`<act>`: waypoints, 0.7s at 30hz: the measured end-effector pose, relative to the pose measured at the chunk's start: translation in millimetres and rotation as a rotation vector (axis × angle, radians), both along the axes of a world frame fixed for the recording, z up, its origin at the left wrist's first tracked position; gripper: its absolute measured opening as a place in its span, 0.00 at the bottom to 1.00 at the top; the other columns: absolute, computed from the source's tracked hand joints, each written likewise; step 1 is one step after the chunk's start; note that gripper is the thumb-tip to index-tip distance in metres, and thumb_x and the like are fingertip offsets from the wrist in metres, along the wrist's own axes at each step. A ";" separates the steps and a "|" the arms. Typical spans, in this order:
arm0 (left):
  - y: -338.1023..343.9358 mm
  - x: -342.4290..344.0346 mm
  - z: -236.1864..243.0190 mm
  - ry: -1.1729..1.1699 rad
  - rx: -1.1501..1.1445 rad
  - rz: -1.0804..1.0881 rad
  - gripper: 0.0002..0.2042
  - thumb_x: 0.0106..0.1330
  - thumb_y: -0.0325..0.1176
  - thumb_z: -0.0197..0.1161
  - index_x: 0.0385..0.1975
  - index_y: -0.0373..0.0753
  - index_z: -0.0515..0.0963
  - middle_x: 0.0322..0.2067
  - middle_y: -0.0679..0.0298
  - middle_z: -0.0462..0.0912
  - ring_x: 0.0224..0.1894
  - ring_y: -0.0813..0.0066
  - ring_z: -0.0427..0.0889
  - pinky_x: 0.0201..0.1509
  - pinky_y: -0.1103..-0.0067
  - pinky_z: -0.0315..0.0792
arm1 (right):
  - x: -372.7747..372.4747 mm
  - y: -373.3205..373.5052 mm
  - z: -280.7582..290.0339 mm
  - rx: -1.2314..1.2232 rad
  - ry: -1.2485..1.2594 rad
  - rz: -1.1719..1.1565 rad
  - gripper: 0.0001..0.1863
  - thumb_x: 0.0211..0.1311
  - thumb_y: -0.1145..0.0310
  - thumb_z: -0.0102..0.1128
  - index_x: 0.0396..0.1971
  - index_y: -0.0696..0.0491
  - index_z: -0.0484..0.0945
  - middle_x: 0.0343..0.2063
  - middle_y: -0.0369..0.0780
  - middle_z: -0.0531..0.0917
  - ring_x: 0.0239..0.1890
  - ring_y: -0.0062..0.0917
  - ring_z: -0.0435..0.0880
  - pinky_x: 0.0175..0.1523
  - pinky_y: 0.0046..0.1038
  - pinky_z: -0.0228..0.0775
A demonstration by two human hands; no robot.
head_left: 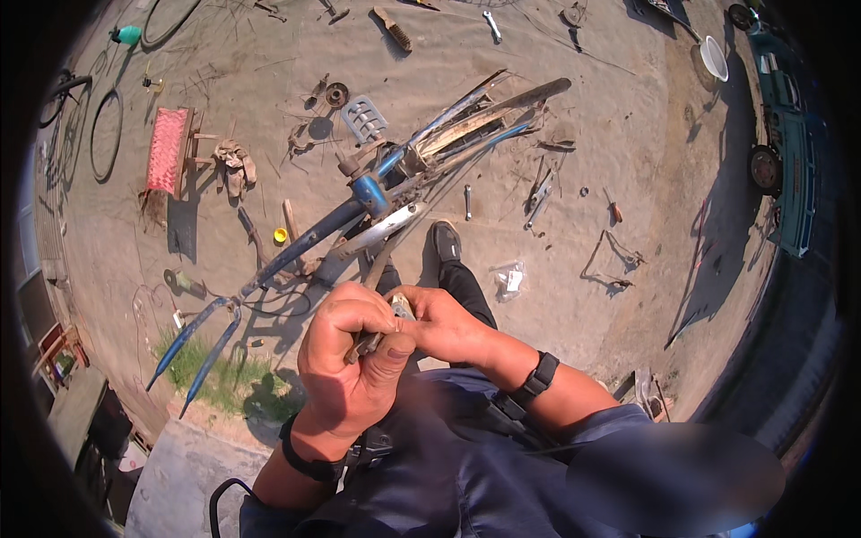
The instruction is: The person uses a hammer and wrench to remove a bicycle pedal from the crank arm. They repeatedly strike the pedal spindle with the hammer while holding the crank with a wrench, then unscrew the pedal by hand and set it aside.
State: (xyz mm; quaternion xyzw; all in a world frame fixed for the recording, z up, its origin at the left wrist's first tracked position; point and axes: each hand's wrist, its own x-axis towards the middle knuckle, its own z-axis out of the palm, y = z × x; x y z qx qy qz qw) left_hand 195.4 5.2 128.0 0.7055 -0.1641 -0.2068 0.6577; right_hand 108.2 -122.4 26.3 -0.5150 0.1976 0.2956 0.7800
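My left hand is closed in front of my body, its fingers curled round a small brownish metal part. Pressed up against it, my right hand pinches at the same spot, where a small pale grey piece shows between the fingers. Most of what they hold is hidden, and I cannot tell its exact kind. Just beyond my hands lies a worn blue bicycle frame, its fork pointing to the lower left and a rusty fender at its far end.
Wrenches, a screwdriver, a clear plastic bag and a wooden brush lie on the ground. At left stands a stool with a pink woven seat; gloves lie beside it. A green vehicle stands far right.
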 end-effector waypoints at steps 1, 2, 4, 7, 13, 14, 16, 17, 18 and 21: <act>8.3 0.6 0.5 0.012 -0.068 0.060 0.13 0.74 0.37 0.67 0.39 0.38 0.69 0.32 0.62 0.75 0.34 0.72 0.75 0.44 0.76 0.72 | 1.7 1.9 3.3 0.018 0.020 -0.001 0.20 0.69 0.58 0.71 0.48 0.59 0.82 0.29 0.32 0.81 0.34 0.13 0.72 0.38 0.24 0.70; 14.8 0.4 3.1 0.030 -0.039 0.095 0.13 0.74 0.38 0.66 0.39 0.38 0.69 0.31 0.61 0.75 0.35 0.71 0.76 0.45 0.73 0.73 | 3.2 3.1 5.4 0.036 0.040 -0.002 0.19 0.69 0.58 0.71 0.48 0.59 0.82 0.29 0.31 0.81 0.34 0.13 0.72 0.38 0.24 0.70; 30.8 -3.4 6.6 0.006 0.022 0.152 0.13 0.75 0.39 0.64 0.39 0.39 0.68 0.30 0.61 0.76 0.35 0.68 0.78 0.47 0.68 0.75 | 7.8 7.9 9.9 0.019 0.068 0.045 0.19 0.70 0.59 0.70 0.49 0.59 0.82 0.30 0.30 0.82 0.34 0.13 0.72 0.39 0.23 0.70; 49.2 -3.9 -0.7 -0.036 -0.040 0.209 0.14 0.74 0.38 0.67 0.41 0.37 0.68 0.32 0.59 0.80 0.37 0.67 0.81 0.46 0.68 0.78 | 11.8 13.2 8.1 0.012 0.111 0.112 0.19 0.70 0.59 0.70 0.48 0.59 0.82 0.30 0.29 0.82 0.34 0.13 0.72 0.38 0.22 0.70; 58.4 -7.2 8.5 0.039 -0.011 0.319 0.13 0.78 0.41 0.58 0.43 0.36 0.67 0.32 0.58 0.80 0.38 0.64 0.82 0.55 0.59 0.79 | 12.1 7.6 13.1 0.077 0.132 0.008 0.18 0.69 0.58 0.71 0.46 0.58 0.83 0.27 0.28 0.80 0.32 0.11 0.71 0.36 0.21 0.66; 63.1 -9.3 10.8 0.052 -0.003 0.348 0.13 0.78 0.40 0.56 0.43 0.36 0.67 0.33 0.58 0.80 0.38 0.63 0.83 0.56 0.58 0.79 | 8.8 7.7 10.7 0.057 0.091 -0.014 0.18 0.69 0.58 0.71 0.45 0.58 0.83 0.27 0.27 0.80 0.32 0.10 0.70 0.35 0.20 0.65; 73.2 -15.1 12.5 0.095 0.019 0.371 0.11 0.78 0.38 0.53 0.42 0.36 0.67 0.33 0.57 0.80 0.40 0.62 0.83 0.56 0.58 0.79 | 8.3 4.5 8.0 0.055 0.112 0.015 0.17 0.69 0.58 0.71 0.44 0.58 0.83 0.27 0.28 0.80 0.32 0.10 0.70 0.35 0.20 0.65; 78.6 -17.6 11.7 0.118 0.026 0.379 0.10 0.78 0.37 0.52 0.42 0.35 0.67 0.33 0.57 0.80 0.40 0.62 0.83 0.56 0.58 0.79 | 8.8 2.6 7.7 0.050 0.123 0.027 0.17 0.69 0.58 0.71 0.43 0.58 0.83 0.27 0.28 0.80 0.32 0.10 0.70 0.35 0.20 0.65; 84.9 -19.5 9.0 0.124 0.024 0.385 0.10 0.78 0.36 0.51 0.44 0.35 0.69 0.37 0.55 0.81 0.44 0.60 0.84 0.55 0.60 0.80 | 8.7 6.5 9.2 0.090 0.085 -0.043 0.17 0.69 0.57 0.71 0.43 0.57 0.83 0.26 0.27 0.79 0.31 0.10 0.70 0.35 0.20 0.65; 98.0 -36.7 -2.2 0.436 0.136 0.644 0.11 0.78 0.38 0.53 0.49 0.37 0.71 0.43 0.56 0.81 0.48 0.62 0.84 0.55 0.67 0.80 | 13.8 -11.8 18.9 0.021 0.158 0.048 0.18 0.70 0.57 0.70 0.44 0.58 0.82 0.28 0.27 0.80 0.32 0.10 0.71 0.36 0.19 0.66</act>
